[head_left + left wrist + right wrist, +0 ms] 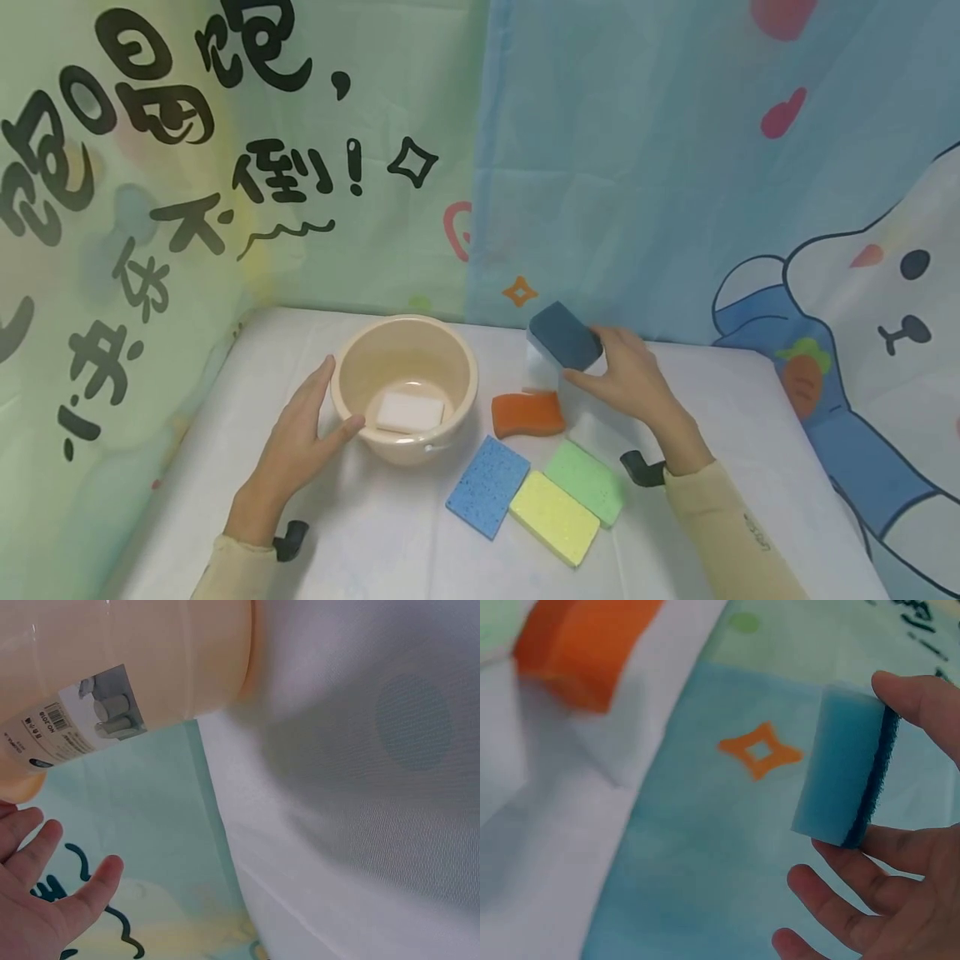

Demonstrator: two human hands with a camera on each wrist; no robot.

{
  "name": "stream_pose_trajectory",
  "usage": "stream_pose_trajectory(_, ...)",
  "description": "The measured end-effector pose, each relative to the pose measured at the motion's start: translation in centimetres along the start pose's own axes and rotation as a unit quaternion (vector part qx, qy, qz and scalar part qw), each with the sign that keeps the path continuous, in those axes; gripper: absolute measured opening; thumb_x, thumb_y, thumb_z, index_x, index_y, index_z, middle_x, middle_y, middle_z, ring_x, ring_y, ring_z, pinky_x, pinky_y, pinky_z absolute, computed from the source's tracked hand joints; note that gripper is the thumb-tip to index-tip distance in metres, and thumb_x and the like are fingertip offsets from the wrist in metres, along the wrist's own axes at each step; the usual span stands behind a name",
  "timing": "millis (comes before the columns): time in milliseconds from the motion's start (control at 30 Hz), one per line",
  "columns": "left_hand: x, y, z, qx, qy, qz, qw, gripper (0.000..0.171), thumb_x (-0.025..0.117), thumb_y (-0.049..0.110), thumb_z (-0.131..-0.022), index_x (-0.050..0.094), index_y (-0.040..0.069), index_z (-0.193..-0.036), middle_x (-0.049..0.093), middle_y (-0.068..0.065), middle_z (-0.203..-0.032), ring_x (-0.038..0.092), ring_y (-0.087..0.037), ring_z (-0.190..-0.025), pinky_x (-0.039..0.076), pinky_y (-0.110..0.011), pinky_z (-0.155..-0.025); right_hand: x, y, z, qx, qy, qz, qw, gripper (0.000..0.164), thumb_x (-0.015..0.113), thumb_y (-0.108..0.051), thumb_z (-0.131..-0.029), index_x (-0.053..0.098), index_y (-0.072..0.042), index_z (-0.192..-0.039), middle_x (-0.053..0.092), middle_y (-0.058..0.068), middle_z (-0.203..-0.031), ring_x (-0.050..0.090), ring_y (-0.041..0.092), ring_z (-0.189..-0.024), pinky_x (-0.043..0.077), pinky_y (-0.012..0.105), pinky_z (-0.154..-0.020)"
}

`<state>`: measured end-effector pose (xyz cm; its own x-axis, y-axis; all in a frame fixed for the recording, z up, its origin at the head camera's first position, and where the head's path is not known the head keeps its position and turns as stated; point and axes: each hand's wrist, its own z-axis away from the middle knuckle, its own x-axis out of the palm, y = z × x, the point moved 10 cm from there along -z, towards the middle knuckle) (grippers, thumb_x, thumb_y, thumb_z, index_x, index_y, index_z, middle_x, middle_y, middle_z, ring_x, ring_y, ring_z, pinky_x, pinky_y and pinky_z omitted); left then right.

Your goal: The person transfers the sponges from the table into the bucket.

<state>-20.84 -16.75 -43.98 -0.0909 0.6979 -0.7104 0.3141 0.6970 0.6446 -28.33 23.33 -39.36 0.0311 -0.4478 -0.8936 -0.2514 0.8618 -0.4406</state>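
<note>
A cream bucket stands upright at the left of the table, with a white block lying on its bottom. Beside its left rim is my left hand, fingers straight and spread, thumb right at the near rim. The left wrist view shows the bucket's printed label and these extended fingers. Off to the right, my right hand pinches a sponge between thumb and fingers, raised over the table's back edge. That sponge has light blue foam and a dark blue scouring side.
An orange wavy sponge lies right of the bucket. Nearer the front are a speckled blue sponge, a yellow one and a green one, side by side. A printed curtain hangs behind the white table.
</note>
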Motion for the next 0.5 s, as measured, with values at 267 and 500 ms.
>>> stream_pose_trajectory(267,0.1,-0.2,0.0,-0.003,-0.005,-0.001,1.0,0.091,0.068,0.046,-0.093,0.02,0.007,-0.16,0.026,-0.013,-0.162,0.027,-0.034,-0.147,0.026,-0.055,-0.116,-0.7,-5.0,-0.3,-0.06,-0.008,-0.02,0.998,0.078,0.079,-0.037,-0.085,0.048,0.008,-0.14,0.053,0.026,-0.136,0.045,0.044,-0.124,0.039,0.062,-0.101)
stream_pose_trajectory(500,0.0,-0.3,-0.1,-0.003,-0.003,-0.003,1.0,0.091,0.068,0.047,-0.093,0.02,0.007,-0.16,0.027,-0.014,-0.162,0.027,-0.035,-0.146,0.026,-0.056,-0.116,0.3,-9.4,-1.1,-0.097,-0.059,-0.039,0.993,0.085,0.077,-0.047,-0.085,0.044,0.003,-0.146,0.049,0.021,-0.143,0.041,0.041,-0.132,0.037,0.062,-0.104)
